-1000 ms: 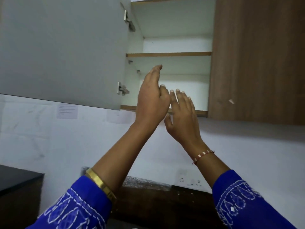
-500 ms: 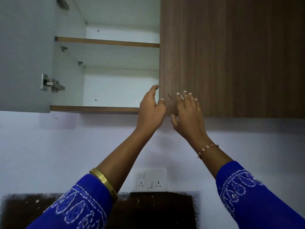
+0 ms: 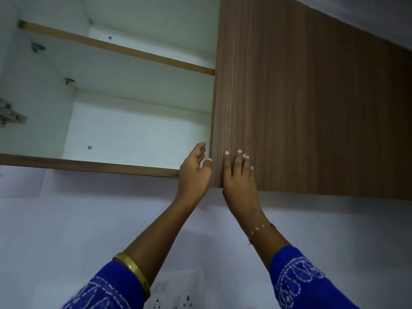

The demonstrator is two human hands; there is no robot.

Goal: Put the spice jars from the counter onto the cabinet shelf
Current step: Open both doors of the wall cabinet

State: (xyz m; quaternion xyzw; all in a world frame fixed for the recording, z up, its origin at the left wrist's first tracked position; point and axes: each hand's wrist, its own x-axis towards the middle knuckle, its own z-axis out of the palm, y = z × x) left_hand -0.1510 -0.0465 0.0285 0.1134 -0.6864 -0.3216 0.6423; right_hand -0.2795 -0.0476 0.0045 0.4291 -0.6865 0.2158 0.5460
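Note:
No spice jars or counter are in view. The wall cabinet's left half stands open, showing a bare lower shelf point(image 3: 89, 165) and a bare upper shelf point(image 3: 124, 49). The right half is covered by a closed brown wood door point(image 3: 312, 112). My left hand point(image 3: 195, 172) is raised at that door's left edge, with the thumb touching the edge and the fingers pointing up into the opening. My right hand point(image 3: 239, 175) lies flat on the door's front near its lower left corner. Neither hand holds anything.
A metal hinge point(image 3: 10, 115) sticks out at the far left of the open compartment. Below the cabinet is a pale wall with a white socket plate point(image 3: 176, 293) between my blue sleeves.
My view has tilted up and shifted right, so the open left door and the counter have left the frame. Both hands moved from the open compartment's bottom edge to the closed door's left edge.

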